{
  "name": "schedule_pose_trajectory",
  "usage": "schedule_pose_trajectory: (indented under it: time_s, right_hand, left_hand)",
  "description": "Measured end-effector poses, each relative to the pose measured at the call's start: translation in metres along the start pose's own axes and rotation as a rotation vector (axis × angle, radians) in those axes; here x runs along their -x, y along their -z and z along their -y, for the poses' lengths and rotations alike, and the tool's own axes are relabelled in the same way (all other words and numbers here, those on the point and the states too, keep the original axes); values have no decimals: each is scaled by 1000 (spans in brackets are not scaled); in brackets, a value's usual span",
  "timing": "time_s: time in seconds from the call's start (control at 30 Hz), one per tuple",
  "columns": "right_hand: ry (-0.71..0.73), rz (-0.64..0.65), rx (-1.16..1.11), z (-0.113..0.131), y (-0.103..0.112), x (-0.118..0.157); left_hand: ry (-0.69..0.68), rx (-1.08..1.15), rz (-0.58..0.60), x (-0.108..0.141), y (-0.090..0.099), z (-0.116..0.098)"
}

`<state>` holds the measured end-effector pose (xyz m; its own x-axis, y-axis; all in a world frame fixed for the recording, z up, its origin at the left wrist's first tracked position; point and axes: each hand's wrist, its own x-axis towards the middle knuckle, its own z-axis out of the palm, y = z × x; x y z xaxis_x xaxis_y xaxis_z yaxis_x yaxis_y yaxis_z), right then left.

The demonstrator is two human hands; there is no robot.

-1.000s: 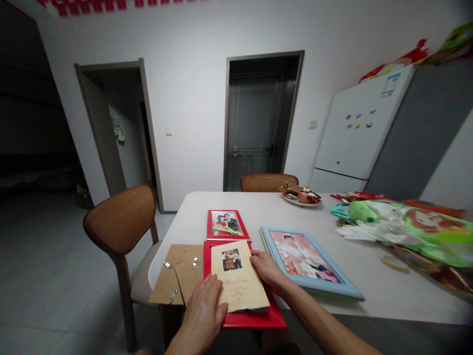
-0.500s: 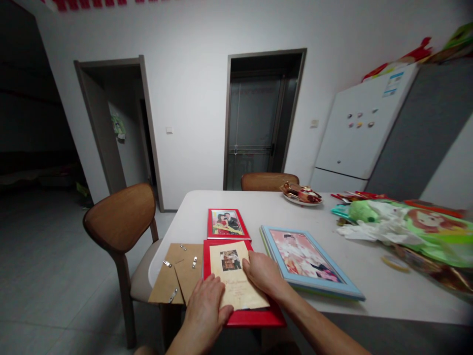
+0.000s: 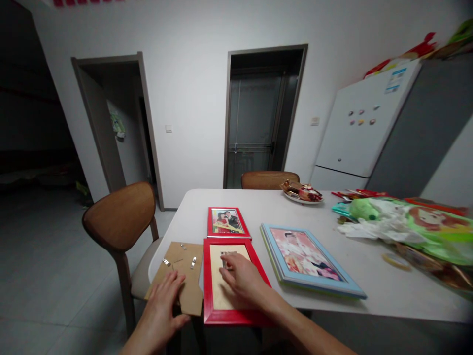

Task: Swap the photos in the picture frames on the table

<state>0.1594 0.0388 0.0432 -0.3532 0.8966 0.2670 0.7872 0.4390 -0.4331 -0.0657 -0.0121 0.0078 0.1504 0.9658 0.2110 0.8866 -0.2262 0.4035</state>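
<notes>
A red picture frame (image 3: 209, 301) lies near the table's front edge, with a cream photo sheet (image 3: 215, 266) showing inside its border. My right hand (image 3: 246, 283) hovers over or lightly touches that sheet, thumb and fingers apart, covering much of the small picture. To the left, my left hand (image 3: 162, 303) rests with spread fingers on the brown backing board (image 3: 175, 251), which carries small metal clips. Whether its fingers grip the board's edge is hard to make out. Behind the frame lies a smaller red frame (image 3: 227, 222) with a photo of a couple.
A blue picture frame (image 3: 310, 256) lies stacked on the right of the table. Beyond it are a green plastic bag (image 3: 428, 231), a roll of tape (image 3: 396, 262) and a plate of items (image 3: 303, 192). Wooden chairs stand left (image 3: 123, 217) and behind (image 3: 269, 180).
The cream sheet, earlier tilted on top of the red frame under both hands, now lies straight within its border. My left hand has moved left onto the backing board.
</notes>
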Motion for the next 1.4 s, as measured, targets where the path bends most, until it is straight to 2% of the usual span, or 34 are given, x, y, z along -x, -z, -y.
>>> schedule_pose_trajectory:
  time_s: [0.07, 0.13, 0.27, 0.4, 0.5, 0.6, 0.67, 0.77, 0.87, 0.97, 1.13, 1.4]
  right_hand:
    - [107, 17, -17, 24, -10, -1]
    - [185, 55, 8, 44, -23, -3]
    - [206, 131, 54, 65, -45, -5]
    - [150, 98, -83, 66, -43, -6]
    - [152, 30, -184, 59, -25, -3]
    - [164, -27, -213, 45, -3, 6]
    - [149, -31, -215, 30, 9, 18]
    - [71, -10, -211, 4, 22, 39]
    - [8, 6, -189, -20, 29, 57]
    - [-24, 4, -149, -36, 31, 67]
    - [-74, -13, -74, -45, 26, 66]
    - [-44, -43, 13, -40, 14, 56]
  left_hand:
    - [95, -82, -39, -1, -3, 23]
    - [110, -111, -111, -2, -10, 40]
    - [84, -94, -204, -5, -22, 55]
    - [95, -56, -240, -4, -15, 45]
    - [56, -3, -305, -4, -5, 25]
    - [-31, 85, -364, -6, -5, -1]
    - [-84, 141, -322, -7, -11, -19]
    - [-125, 204, -155, -8, -24, -46]
    - [-150, 239, -25, -10, -33, -68]
    - [-186, 269, 41, -14, -35, -84]
    - [-208, 245, 107, -22, -31, -93]
    - [-168, 205, 181, -26, -20, -89]
